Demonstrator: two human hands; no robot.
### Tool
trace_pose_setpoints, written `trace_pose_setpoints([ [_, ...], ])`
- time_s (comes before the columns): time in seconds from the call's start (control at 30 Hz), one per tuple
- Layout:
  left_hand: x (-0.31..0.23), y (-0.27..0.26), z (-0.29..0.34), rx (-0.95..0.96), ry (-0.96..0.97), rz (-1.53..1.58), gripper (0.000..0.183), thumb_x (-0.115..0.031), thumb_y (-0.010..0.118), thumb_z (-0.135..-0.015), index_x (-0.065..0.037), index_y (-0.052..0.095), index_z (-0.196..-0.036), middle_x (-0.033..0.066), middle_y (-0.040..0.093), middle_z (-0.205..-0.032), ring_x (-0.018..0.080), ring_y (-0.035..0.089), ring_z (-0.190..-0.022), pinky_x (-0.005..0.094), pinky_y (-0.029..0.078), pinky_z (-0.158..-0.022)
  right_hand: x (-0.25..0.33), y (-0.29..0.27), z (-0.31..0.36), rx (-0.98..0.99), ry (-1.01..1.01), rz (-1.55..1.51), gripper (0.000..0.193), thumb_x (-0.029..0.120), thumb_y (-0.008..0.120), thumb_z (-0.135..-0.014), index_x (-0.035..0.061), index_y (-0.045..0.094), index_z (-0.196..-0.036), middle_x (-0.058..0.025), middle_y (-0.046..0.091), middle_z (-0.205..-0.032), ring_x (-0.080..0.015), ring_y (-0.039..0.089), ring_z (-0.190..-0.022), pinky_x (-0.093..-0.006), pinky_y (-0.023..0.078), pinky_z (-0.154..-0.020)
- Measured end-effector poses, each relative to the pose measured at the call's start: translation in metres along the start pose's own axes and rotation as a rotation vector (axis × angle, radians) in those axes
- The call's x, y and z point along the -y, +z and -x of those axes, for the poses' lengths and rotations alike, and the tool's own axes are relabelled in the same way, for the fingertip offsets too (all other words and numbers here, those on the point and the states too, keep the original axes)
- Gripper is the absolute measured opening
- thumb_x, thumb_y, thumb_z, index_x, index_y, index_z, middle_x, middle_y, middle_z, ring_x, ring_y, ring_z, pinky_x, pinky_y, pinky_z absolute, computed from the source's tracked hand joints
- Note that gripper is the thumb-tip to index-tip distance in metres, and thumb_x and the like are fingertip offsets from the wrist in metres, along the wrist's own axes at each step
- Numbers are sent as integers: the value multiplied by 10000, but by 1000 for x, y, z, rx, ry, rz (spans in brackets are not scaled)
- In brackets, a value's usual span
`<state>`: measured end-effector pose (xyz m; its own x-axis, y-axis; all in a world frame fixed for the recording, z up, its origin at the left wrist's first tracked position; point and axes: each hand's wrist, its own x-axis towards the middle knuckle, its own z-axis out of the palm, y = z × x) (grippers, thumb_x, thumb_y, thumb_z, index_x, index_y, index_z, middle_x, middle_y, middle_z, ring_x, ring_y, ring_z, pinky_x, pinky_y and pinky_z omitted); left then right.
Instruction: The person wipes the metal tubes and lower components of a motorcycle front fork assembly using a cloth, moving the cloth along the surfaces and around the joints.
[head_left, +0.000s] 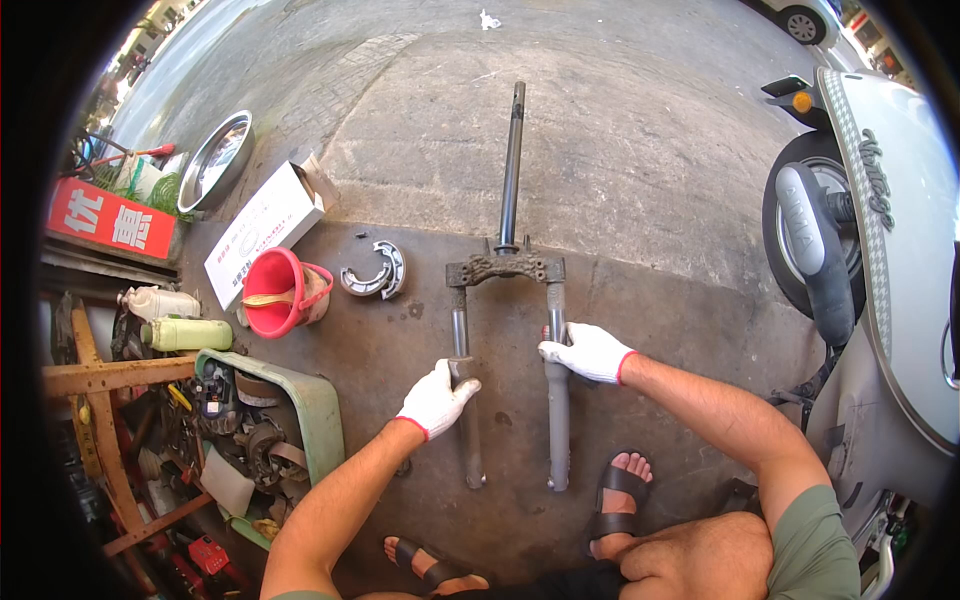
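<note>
A scooter front fork (pixel 506 267) stretches away from me over the dark ground, its steering stem (pixel 513 170) pointing to the far side. Its two legs come toward me, the left leg (pixel 471 440) dirtier and browner than the grey right leg (pixel 558 430). My left hand (pixel 437 400), in a white knitted glove, is closed around the left leg at the upper end of its lower tube. Gloved the same way, my right hand (pixel 592 353) grips the right leg slightly farther up, with its fingers partly hidden behind the tube.
Brake shoes (pixel 397 268) lie left of the fork, beside a red bucket (pixel 272 310) and a white box (pixel 265 225). A metal basin (pixel 240 130) sits farther back. A green tub (pixel 325 420) of used parts stands at my left; a parked scooter (pixel 890 230) borders the right.
</note>
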<state>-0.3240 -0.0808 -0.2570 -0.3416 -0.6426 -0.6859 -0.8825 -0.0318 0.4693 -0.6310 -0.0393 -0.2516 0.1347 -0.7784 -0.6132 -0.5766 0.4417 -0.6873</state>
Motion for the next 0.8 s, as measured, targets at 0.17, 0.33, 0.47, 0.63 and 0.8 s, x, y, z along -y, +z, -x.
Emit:
trace_pose_setpoints([
  [0.17, 4, 2, -2, 0, 25, 8, 614, -450, 630, -997, -46, 480, -1434, 273, 670, -1262, 421, 633, -1211, 442, 489, -1042, 0, 3, 3, -31, -19, 34, 586, 619, 522, -1004, 83, 685, -1177, -192, 728, -1169, -383, 673, -1114, -443, 501, -974],
  [0.33, 11, 5, -3, -26, 108, 20, 658, -522, 613, -990, -30, 465, -1401, 294, 676, -1194, 457, 647, -1141, 486, 507, -986, 3, -5, 0, 42, 63, 77, 690, 659, 454, -1018, 19, 668, -1166, -247, 702, -1200, -413, 653, -1150, -458, 488, -991],
  [0.47, 8, 3, -3, -11, 92, 15, 645, -511, 613, -994, -46, 467, -1416, 288, 676, -1206, 449, 647, -1150, 481, 505, -995, 2, -18, 5, 53, 125, 84, 762, 673, 403, -1033, -40, 653, -1133, -297, 689, -1158, -446, 647, -1128, -473, 483, -989],
  [0.63, 7, 2, -3, -11, 113, 42, 639, -504, 617, -994, -45, 469, -1413, 285, 674, -1218, 444, 643, -1162, 475, 501, -1001, -22, -33, 3, -127, -2, 1, 575, 509, 447, -1065, 16, 738, -1007, -195, 745, -892, -354, 715, -917, -430, 528, -877],
  [0.8, 11, 4, -4, -9, 108, 33, 640, -510, 619, -993, -33, 472, -1395, 287, 672, -1221, 445, 640, -1167, 477, 500, -1001, -52, -45, -4, -227, -26, 137, 407, 371, 508, -1055, 19, 713, -1032, -179, 752, -979, -357, 716, -961, -425, 531, -883],
])
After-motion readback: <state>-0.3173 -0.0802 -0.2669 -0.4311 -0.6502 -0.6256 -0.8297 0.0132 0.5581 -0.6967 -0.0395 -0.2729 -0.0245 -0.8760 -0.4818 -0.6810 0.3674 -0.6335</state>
